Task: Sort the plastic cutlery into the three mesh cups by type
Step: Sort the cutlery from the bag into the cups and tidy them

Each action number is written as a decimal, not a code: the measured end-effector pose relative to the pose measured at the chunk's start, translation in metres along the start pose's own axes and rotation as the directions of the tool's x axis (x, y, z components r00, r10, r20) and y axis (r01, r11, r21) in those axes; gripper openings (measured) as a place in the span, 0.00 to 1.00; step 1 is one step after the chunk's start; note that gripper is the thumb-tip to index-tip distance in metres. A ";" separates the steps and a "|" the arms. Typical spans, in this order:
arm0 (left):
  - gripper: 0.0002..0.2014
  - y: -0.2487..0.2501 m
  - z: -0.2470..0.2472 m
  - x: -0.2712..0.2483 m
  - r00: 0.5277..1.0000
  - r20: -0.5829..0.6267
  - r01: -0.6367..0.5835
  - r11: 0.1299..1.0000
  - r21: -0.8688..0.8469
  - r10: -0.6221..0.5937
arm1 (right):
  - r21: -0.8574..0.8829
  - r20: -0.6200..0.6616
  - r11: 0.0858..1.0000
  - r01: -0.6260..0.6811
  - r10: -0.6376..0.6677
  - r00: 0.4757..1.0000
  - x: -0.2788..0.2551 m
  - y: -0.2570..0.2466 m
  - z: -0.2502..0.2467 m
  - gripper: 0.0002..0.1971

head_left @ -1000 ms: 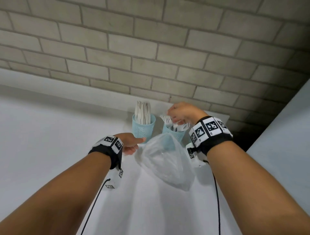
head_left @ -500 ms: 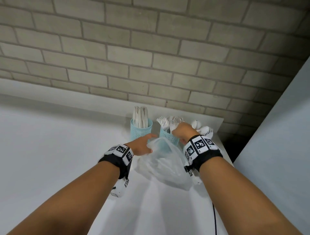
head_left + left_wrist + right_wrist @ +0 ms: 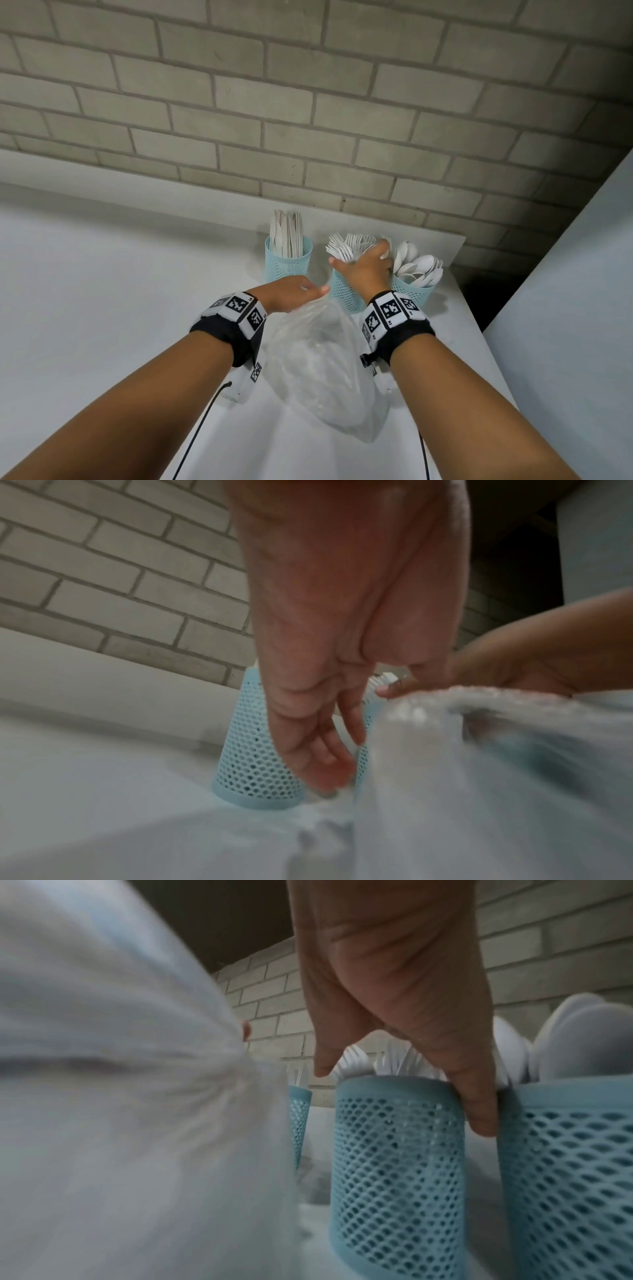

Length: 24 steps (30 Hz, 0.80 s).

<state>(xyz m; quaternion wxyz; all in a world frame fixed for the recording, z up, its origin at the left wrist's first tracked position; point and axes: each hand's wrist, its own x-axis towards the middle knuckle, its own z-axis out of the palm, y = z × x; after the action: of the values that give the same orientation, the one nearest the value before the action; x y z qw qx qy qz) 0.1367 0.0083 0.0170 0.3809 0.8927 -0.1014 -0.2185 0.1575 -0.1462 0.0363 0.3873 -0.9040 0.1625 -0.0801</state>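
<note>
While the left hand pinches the plastic bag in its fingers, the right hand lies, fingers spread loose, over the forks in the middle mesh cup.

White, smooth tabletop, matte, back edge along raised white ledge under grey brick wall. Three pale-blue plastic mesh cups standing upright in row near back right corner. Left cup set apart from other two. Middle cup and right cup just beside each other (touching or not, cannot tell). Clear crumpled plastic bag in front of middle cup, lower end resting on tabletop, top raised and bunched.
</note>
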 end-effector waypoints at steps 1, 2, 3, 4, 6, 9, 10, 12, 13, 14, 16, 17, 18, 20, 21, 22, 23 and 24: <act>0.25 0.000 0.003 0.005 0.999 -0.047 -0.002 1.000 -0.027 0.001 | -0.007 -0.028 1.000 0.022 -0.022 0.999 0.001 0.003 0.004 0.54; 0.28 -0.001 0.008 0.010 0.997 -0.082 -0.002 0.998 -0.064 -0.003 | -0.027 -0.052 0.999 0.046 -0.048 0.998 0.002 0.007 0.009 0.55; 0.31 -0.002 0.012 0.016 0.994 -0.111 -0.011 0.994 -0.112 -0.002 | -0.060 -0.067 0.996 0.069 -0.073 0.995 0.002 0.010 0.012 0.56; 0.34 -0.003 0.017 0.022 0.991 -0.135 -0.031 0.987 -0.156 0.010 | -0.091 -0.076 0.992 0.093 -0.100 0.992 0.003 0.014 0.015 0.56; 0.37 -0.004 0.027 0.033 0.983 -0.179 -0.086 0.974 -0.211 0.048 | -0.124 -0.080 0.983 0.139 -0.149 0.986 0.003 0.021 0.019 0.57; 0.41 -0.003 0.037 0.049 0.952 -0.259 -0.232 0.939 -0.254 0.165 | -0.139 -0.093 0.967 0.212 -0.226 0.970 0.003 0.028 0.022 0.57; 0.45 -0.004 0.039 0.055 0.936 -0.292 -0.279 0.920 -0.275 0.196 | -0.122 -0.104 0.962 0.243 -0.256 0.961 0.002 0.028 0.023 0.57; 0.53 -0.006 0.042 0.067 0.909 -0.354 -0.331 0.895 -0.298 0.218 | -0.069 -0.129 0.953 0.295 -0.302 0.945 0.000 0.028 0.024 0.57; 0.55 -0.007 0.044 0.071 0.900 -0.380 -0.342 0.888 -0.307 0.216 | -0.037 -0.141 0.948 0.315 -0.318 0.938 0.000 0.028 0.024 0.58; 0.56 -0.008 0.046 0.077 0.892 -0.403 -0.343 0.885 -0.314 0.203 | -0.005 -0.150 0.943 0.332 -0.329 0.932 0.001 0.026 0.024 0.59; 0.54 -0.008 0.048 0.081 0.887 -0.430 -0.330 0.886 -0.327 0.172 | 0.035 -0.153 0.940 0.338 -0.329 0.932 0.004 0.022 0.022 0.62; 0.52 -0.006 0.049 0.082 0.885 -0.434 -0.326 0.890 -0.318 0.169 | 0.034 -0.140 0.943 0.331 -0.323 0.936 0.008 0.019 0.021 0.63; 0.48 -0.005 0.048 0.084 0.884 -0.433 -0.324 0.897 -0.301 0.174 | 0.024 -0.117 0.946 0.323 -0.318 0.941 0.011 0.014 0.019 0.64; 0.45 -0.004 0.048 0.085 0.889 -0.418 -0.313 0.913 -0.260 0.186 | 0.015 -0.053 0.947 0.320 -0.319 0.946 0.021 0.004 0.017 0.67; 0.46 -0.003 0.048 0.086 0.887 -0.421 -0.313 0.917 -0.248 0.189 | 0.014 -0.017 0.945 0.326 -0.326 0.945 0.027 0.000 0.017 0.68; 0.47 -0.003 0.049 0.088 0.884 -0.429 -0.312 0.918 -0.246 0.186 | 0.005 0.019 0.940 0.341 -0.341 0.940 0.031 -0.003 0.018 0.68; 0.46 -0.002 0.050 0.088 0.878 -0.443 -0.313 0.917 -0.245 0.181 | -0.008 0.051 0.933 0.359 -0.358 0.932 0.033 -0.005 0.018 0.66; 0.46 -0.002 0.051 0.089 0.871 -0.459 -0.312 0.917 -0.246 0.174 | -0.014 0.073 0.927 0.376 -0.374 0.925 0.034 -0.005 0.019 0.61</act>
<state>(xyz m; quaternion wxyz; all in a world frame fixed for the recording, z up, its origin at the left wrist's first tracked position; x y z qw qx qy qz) 0.1921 -0.0538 -0.0434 0.5548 0.8266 -0.0924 0.0196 0.1957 -0.1426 0.0276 0.3579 -0.9258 -0.0257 -0.1189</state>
